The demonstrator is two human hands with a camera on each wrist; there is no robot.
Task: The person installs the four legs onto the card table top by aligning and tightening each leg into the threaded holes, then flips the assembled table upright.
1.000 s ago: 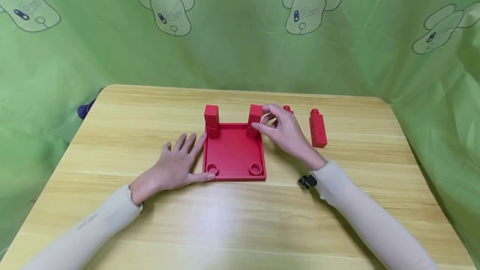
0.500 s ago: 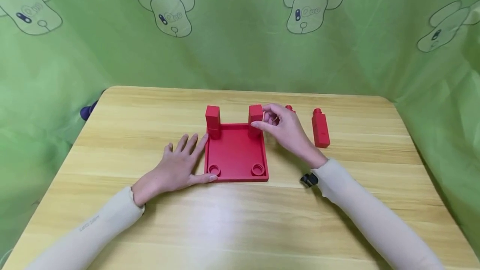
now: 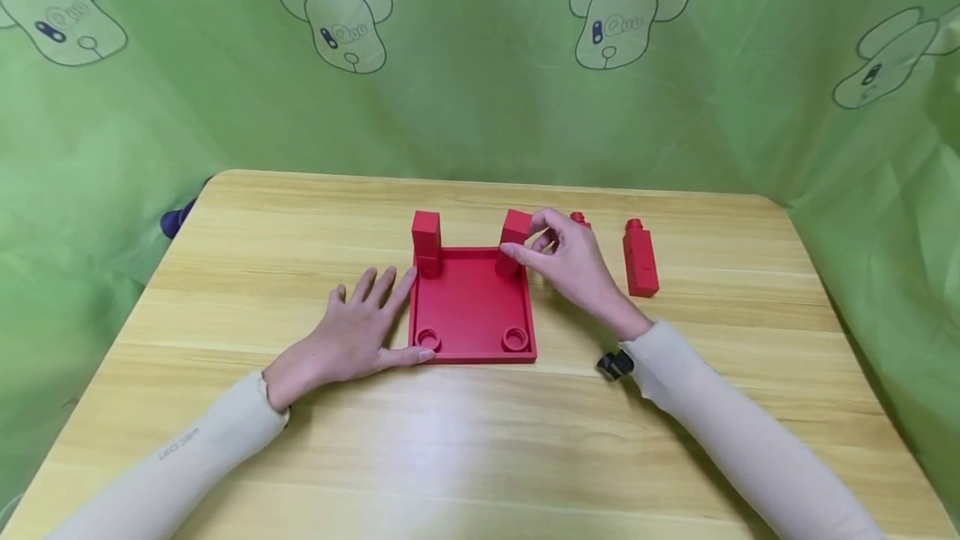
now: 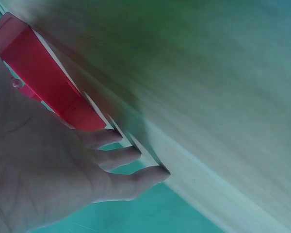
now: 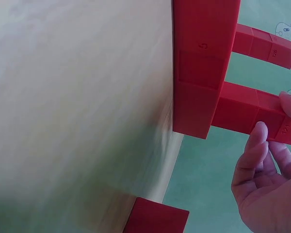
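A square red tray-like base with a raised rim lies on the table. My left hand rests spread at its left side, thumb over the front left corner and fingertips on the tabletop. At the back right corner my right hand pinches an upright red square leg between thumb and fingers. The right wrist view shows the leg with a number marked near its end, thumb and fingertips at opposite sides. Another red leg stands at the back left corner. Round threaded sockets show in both front corners.
To the right of the base lies a loose red leg with a round threaded end. A second loose leg is mostly hidden behind my right hand. Green printed curtains surround the wooden table.
The right leg's top has shifted slightly to the right, and my right fingers have moved a little around it. My left hand keeps its place against the base.
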